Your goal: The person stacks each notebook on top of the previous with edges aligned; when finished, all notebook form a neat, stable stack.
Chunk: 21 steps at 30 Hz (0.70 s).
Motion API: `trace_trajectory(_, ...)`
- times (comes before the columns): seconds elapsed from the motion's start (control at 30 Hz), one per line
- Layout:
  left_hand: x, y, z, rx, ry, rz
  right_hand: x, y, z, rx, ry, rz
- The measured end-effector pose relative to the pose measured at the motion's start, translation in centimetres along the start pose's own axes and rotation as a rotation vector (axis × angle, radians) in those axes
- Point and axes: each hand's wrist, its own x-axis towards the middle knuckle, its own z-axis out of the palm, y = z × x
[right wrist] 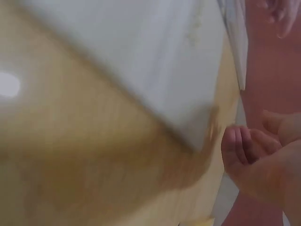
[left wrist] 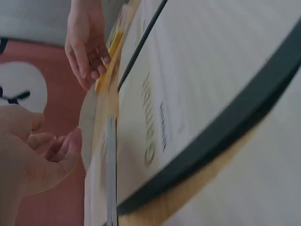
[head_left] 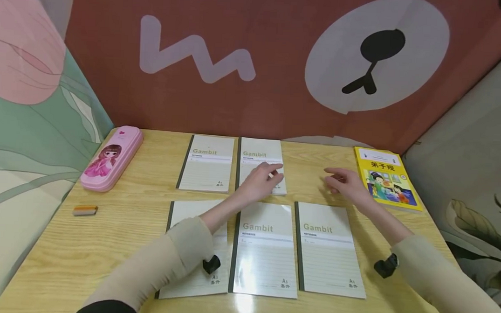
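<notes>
My left hand (head_left: 260, 179) hovers over the back right notebook (head_left: 259, 150), its fingers loosely bent and nothing in them. In the left wrist view that hand (left wrist: 44, 160) shows a gap between thumb and fingers. My right hand (head_left: 345, 183) is held above the table, left of a yellow picture book (head_left: 390, 179), also holding nothing. Another "Gambit" notebook (head_left: 208, 173) lies at the back left. Three more form a front row: a left one (head_left: 186, 284) partly hidden by my left forearm, a middle one (head_left: 264, 264) and a right one (head_left: 327, 258).
At the table's far left lies a pink pencil case (head_left: 112, 160) with a doll picture. A small orange-and-grey eraser-like block (head_left: 85, 210) sits in front of it. A red-brown wall panel (head_left: 277, 111) rises right behind the wooden table (head_left: 120, 244).
</notes>
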Motion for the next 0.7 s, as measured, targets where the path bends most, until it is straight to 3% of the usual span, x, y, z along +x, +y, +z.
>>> trace_trajectory(0.27, -3.4, 3.0, 4.0, -0.217, -0.175, -0.111, -5.0, 1.1, -1.5, -0.144, 0.032, 0.080)
trace_trajectory(0.37, -4.1, 3.8, 5.2, -0.285, -0.188, -0.131, -6.5, 0.9, -1.6, -0.109, -0.013, 0.145)
trace_trajectory(0.5, -4.5, 4.6, 6.3, -0.324, -0.195, -0.164, -8.2, 0.2, -1.4, 0.022, -0.102, 0.228)
trace_trajectory(0.7, -4.5, 5.3, 7.4, -0.352, -0.172, -0.255, -9.3, -1.2, -1.0, 0.092, -0.206, 0.325)
